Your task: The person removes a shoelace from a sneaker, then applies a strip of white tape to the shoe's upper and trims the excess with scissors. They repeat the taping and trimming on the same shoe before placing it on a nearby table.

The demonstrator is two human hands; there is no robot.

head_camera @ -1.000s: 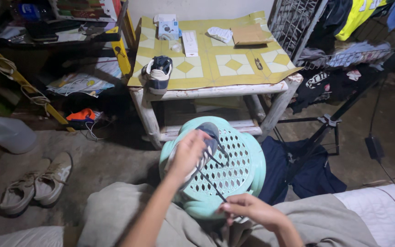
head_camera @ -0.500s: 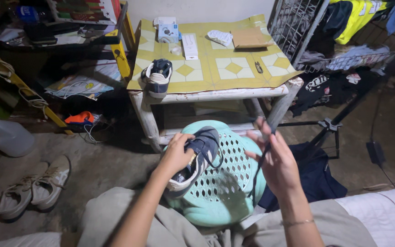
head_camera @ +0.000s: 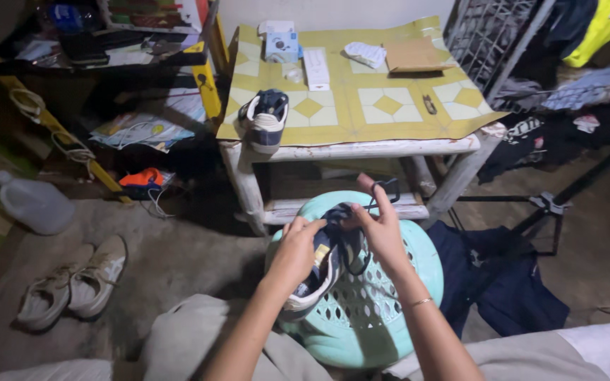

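A dark blue sneaker [head_camera: 323, 264] with a white sole rests tilted on an upturned teal plastic basket [head_camera: 375, 310] between my knees. My left hand [head_camera: 296, 247] grips the sneaker's upper from the left. My right hand [head_camera: 379, 226] touches the shoe's top and pinches a black shoelace [head_camera: 386, 189] that loops up above my fingers. A matching dark blue sneaker [head_camera: 265, 118] stands on the front left edge of the small table [head_camera: 361, 148], apart from both hands.
The table has a yellow patterned cover with a small box [head_camera: 280, 44], a remote [head_camera: 316, 67] and a cardboard piece [head_camera: 414, 55]. A pair of beige sneakers [head_camera: 72, 282] and a plastic jug [head_camera: 33, 203] lie on the floor left. Dark clothes [head_camera: 503, 275] lie right.
My right hand came in from the right with the lace and now meets the shoe's top. The left hand keeps its hold on the sneaker.
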